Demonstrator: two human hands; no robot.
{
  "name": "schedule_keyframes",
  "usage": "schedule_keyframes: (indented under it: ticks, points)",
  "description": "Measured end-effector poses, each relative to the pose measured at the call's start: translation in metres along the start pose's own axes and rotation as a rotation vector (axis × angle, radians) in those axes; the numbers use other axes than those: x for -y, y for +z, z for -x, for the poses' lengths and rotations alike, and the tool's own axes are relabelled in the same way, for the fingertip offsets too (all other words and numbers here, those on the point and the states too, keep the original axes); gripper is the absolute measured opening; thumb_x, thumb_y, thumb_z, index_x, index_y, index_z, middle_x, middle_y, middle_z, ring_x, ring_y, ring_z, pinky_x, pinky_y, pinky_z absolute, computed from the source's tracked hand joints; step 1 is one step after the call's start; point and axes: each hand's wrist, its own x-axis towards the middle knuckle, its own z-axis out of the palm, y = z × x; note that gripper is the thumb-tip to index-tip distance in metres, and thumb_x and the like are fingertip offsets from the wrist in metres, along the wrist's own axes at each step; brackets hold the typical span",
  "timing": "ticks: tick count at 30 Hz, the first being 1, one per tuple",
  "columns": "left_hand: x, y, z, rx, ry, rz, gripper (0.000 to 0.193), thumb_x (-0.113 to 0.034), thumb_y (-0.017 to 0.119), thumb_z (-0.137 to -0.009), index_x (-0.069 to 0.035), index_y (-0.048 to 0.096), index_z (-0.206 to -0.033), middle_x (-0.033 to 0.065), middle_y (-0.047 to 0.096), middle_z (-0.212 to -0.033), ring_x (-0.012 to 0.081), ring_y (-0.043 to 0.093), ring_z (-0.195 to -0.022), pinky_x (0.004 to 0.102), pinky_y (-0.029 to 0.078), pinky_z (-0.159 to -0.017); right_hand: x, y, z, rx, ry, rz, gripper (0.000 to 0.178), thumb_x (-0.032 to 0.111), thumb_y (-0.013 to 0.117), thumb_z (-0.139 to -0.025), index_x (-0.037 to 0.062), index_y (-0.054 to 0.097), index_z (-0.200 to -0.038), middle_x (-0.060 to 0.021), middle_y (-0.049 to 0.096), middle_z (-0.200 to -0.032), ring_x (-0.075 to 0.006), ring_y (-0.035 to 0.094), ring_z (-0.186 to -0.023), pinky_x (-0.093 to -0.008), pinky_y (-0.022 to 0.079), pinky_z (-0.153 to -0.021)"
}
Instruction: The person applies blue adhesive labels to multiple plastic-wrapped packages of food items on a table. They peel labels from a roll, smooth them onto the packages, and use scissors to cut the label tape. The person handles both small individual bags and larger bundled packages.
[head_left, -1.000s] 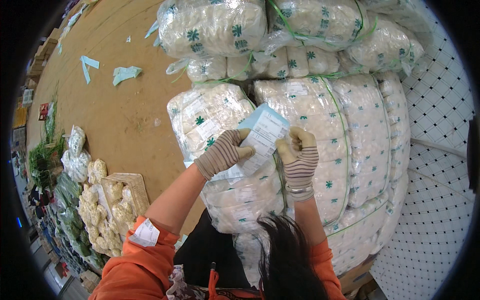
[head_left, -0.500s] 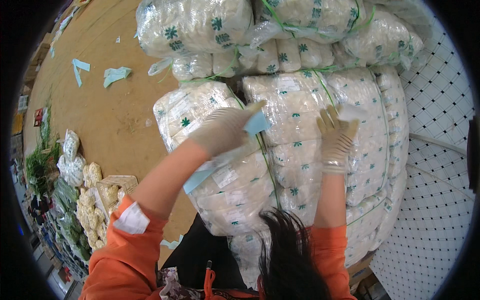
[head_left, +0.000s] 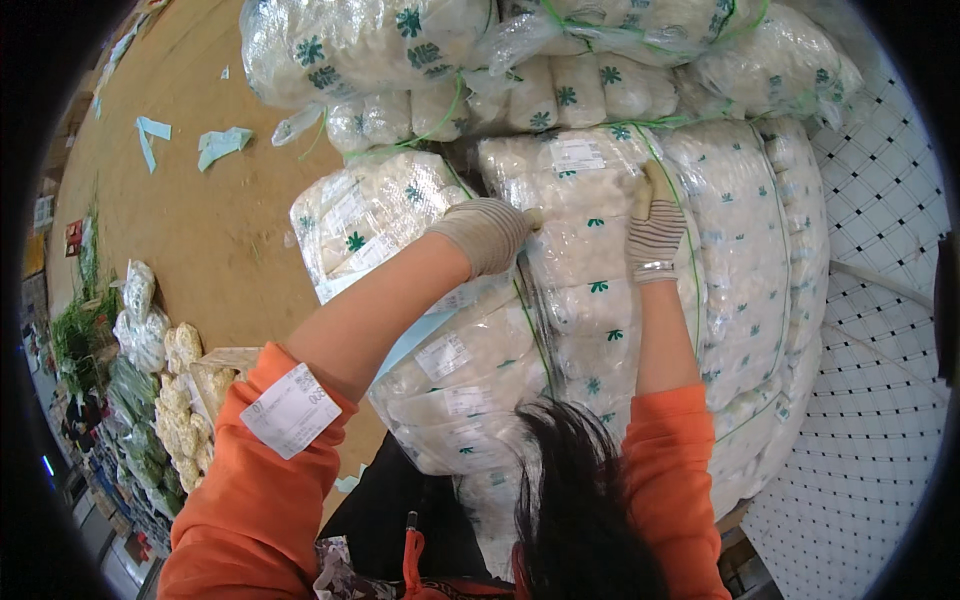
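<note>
My left hand [head_left: 490, 236], in a striped knit glove, is closed at the gap between two clear plastic bales of white packs; its grip is hidden. The left bale [head_left: 450, 425] carries several white labels, and a pale blue paper strip [head_left: 418, 338] shows on it beside my left forearm. My right hand [head_left: 656, 225], gloved alike, is over the middle bale [head_left: 595, 255], beside a green strap [head_left: 690, 265]. Its fingers look bent together around something I cannot make out. A white label [head_left: 577, 154] is on that bale, left of my right fingertips. Another white label [head_left: 290, 410] clings to my left sleeve.
More wrapped bales [head_left: 370, 50] are stacked along the far side, tied with green straps. White tiled sheeting [head_left: 880, 300] rises at the right. Blue paper scraps [head_left: 222, 146] lie on the brown floor, and bags of pale produce [head_left: 183, 425] and greens stand at the left.
The blue paper that showed at my left fingers is now out of sight. My right fingers have come together and moved slightly up; the white paper beside them no longer shows.
</note>
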Motion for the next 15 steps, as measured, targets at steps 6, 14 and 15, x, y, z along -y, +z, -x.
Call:
schedule_keyframes:
  ticks: [6,14,15]
  points:
    - [-0.001,-0.006,-0.007,0.010,0.042,0.136,0.053,-0.009,0.059,-0.074,-0.009,0.049,-0.127,0.0250,0.064,-0.089,0.0376,0.064,-0.086,0.0427,0.051,-0.074,0.009,0.007,0.019,0.275,-0.456,0.489,0.035,0.018,0.057,-0.086,0.0063,0.057,-0.119,-0.0181,0.054,-0.124,-0.0348,0.050,-0.116,-0.0454,0.037,-0.100]
    - [-0.015,0.012,0.041,-0.827,0.069,0.935,0.062,-0.001,0.063,-0.076,-0.006,0.039,-0.134,0.0128,0.061,-0.105,0.0232,0.059,-0.098,0.0325,0.048,-0.083,0.049,-0.012,0.075,0.212,-0.151,0.210,0.040,0.030,0.059,-0.086,0.0031,0.060,-0.116,-0.0136,0.062,-0.113,-0.0266,0.055,-0.108,-0.0420,0.036,-0.097]
    - [-0.021,0.010,0.052,-0.761,-0.005,1.093,0.059,0.001,0.062,-0.079,-0.006,0.040,-0.133,0.0049,0.055,-0.103,0.0124,0.052,-0.093,0.0271,0.046,-0.082,0.062,-0.019,0.085,0.256,0.091,-0.133,0.036,0.028,0.059,-0.087,0.0019,0.062,-0.111,-0.0110,0.063,-0.104,-0.0228,0.056,-0.098,-0.0380,0.040,-0.089]
